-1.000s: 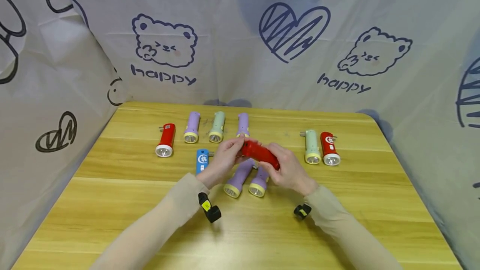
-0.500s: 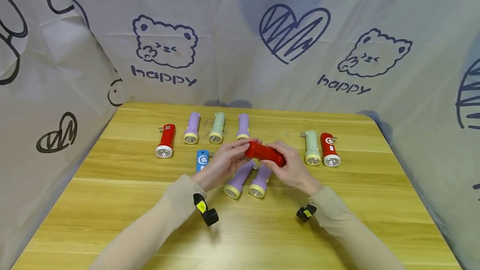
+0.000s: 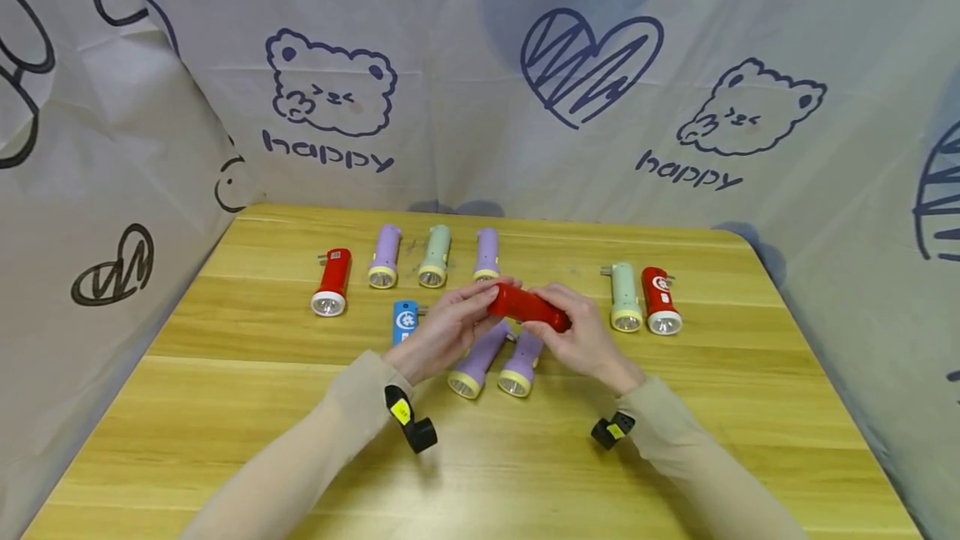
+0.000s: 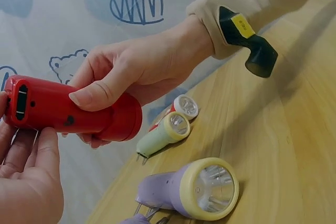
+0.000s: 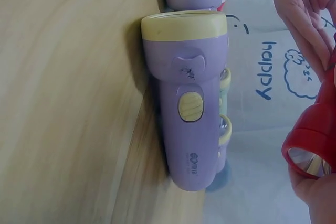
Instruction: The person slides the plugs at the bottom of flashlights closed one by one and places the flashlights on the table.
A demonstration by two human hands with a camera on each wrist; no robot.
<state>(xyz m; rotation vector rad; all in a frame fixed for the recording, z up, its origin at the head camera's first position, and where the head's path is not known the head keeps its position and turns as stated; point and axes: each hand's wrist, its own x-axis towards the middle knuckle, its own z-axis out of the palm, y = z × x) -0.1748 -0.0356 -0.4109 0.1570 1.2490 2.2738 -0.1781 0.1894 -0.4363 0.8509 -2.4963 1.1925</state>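
Note:
A red flashlight is held above the table between both hands. My right hand grips it near the lamp head, thumb along the body in the left wrist view. At the tail end my left hand pinches it between thumb and fingers. A dark slot with metal prongs shows in the body near that end. The lamp opening appears in the right wrist view. Below the hands lie two purple flashlights, one on the left and one on the right.
Around them on the wooden table lie a blue flashlight, partly covered by the left hand, and a red one. Purple and green ones stand behind. Another green and red lie right. A printed cloth hangs behind.
The red flashlight has turned in the hands and shifted slightly right. My left fingers have moved over its tail end, and the right hand has followed to the right. Little differs over the last half second.

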